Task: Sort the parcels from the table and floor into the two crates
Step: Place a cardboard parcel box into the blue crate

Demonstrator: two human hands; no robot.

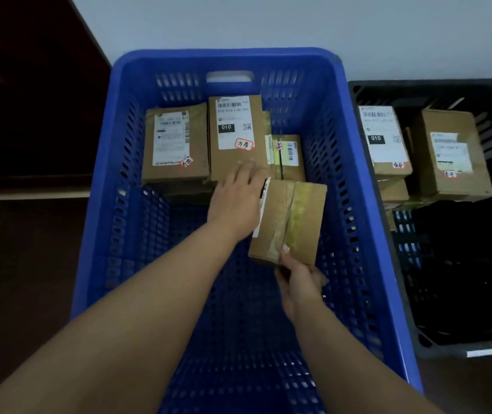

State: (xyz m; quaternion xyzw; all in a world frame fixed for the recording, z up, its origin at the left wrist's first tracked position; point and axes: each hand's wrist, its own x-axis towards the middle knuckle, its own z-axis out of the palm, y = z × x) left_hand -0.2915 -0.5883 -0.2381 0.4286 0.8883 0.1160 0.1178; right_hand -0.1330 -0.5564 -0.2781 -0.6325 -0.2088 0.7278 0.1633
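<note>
Her right hand [295, 273] gripped the taped brown cardboard parcel [289, 219] over the blue slotted plastic crate [232, 59], left hand [235, 198] flat and steadying; best lowered snug beside the stacked boxes

A dim parcel-sorting room: a blue perforated plastic crate [355, 174] and a black plastic crate [418, 86] hold labelled brown cardboard parcels [176, 144] against a plain white wall [298, 22].
</note>
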